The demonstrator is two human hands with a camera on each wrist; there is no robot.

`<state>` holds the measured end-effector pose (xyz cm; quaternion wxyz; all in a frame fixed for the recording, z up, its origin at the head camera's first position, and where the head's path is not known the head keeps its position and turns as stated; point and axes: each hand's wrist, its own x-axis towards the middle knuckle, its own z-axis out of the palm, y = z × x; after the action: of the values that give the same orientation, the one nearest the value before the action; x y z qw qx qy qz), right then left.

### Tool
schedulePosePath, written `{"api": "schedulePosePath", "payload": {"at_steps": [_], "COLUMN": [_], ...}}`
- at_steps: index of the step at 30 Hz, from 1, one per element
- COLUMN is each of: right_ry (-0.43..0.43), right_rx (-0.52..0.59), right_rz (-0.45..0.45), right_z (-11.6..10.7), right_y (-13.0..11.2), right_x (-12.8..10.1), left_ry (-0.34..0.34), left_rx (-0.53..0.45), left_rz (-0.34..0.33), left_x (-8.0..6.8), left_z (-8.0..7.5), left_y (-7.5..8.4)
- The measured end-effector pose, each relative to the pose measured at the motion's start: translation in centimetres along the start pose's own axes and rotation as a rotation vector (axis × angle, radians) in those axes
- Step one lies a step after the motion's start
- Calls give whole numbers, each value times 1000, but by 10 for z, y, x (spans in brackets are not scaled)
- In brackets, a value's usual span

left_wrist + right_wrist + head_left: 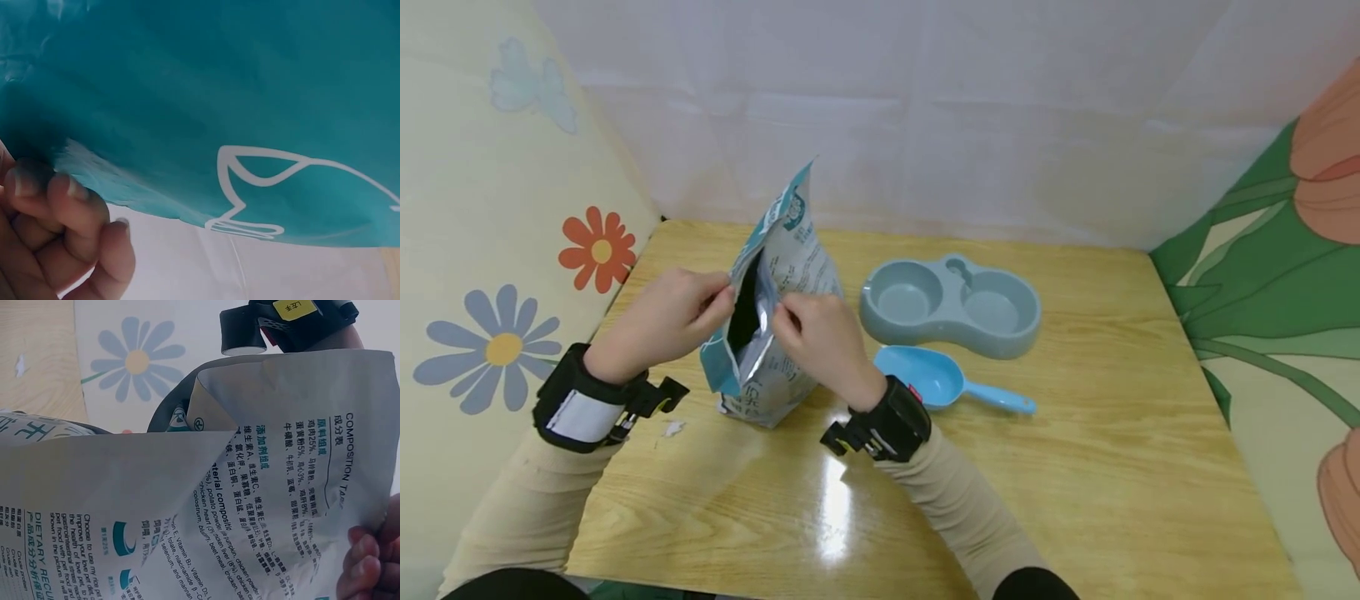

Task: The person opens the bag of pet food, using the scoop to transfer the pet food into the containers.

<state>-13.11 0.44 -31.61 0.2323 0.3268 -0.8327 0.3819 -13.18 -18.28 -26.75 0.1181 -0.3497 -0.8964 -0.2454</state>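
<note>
Wooden table fills most of the head view, cloth walls around it: white at the back, flower print on the left, green and orange print on the right.

Bag stands upright on the table, left of centre, top torn open, dark inside showing through the gap, silver lining visible. Teal front panel with white line drawing fills the left wrist view; the right wrist view shows the grey printed back panel with composition text, creased and folded.

Double bowl, grey-blue, sits right of the bag, near it but apart, both wells showing no contents.

Left hand is at the bag's left mouth edge, fingers curled and pinching the teal edge. Right hand is at the right mouth edge, fingers curled round the flap; in the right wrist view only fingertips show at the paper's lower right edge. The two hands hold the mouth apart.

Scoop, light blue, lies on the table just in front of the bowl, handle pointing right, right of the right wrist.

Black wrist bands with camera mounts sit on both forearms; beige sleeves.

Small white scrap lies on the table near the left wrist.
</note>
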Motion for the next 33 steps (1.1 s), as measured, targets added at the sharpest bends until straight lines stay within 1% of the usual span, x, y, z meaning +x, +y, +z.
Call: {"api": "schedulePosePath", "payload": {"at_steps": [3, 10, 17, 21, 28, 33], "right_ry": [-6, -5, 26, 33, 35, 56], "right_rx": [-3, -19, -30, -34, -22, -29], "right_rz": [1, 7, -10, -10, -5, -11], "right_z": [0, -2, -2, -3, -4, -5], "right_y": [0, 2, 6, 7, 7, 8], "right_x": [0, -2, -5, -7, -9, -11], "left_ry": [2, 27, 62, 69, 97, 99], "left_rx": [8, 9, 63, 89, 95, 97], "left_rz": [-7, 4, -18, -26, -30, -58], "left_x": [-1, -3, -5, -6, -7, -9], "left_z": [-1, -3, -6, -7, -8, -9], "left_y": [0, -2, -3, -2, -4, -4]}}
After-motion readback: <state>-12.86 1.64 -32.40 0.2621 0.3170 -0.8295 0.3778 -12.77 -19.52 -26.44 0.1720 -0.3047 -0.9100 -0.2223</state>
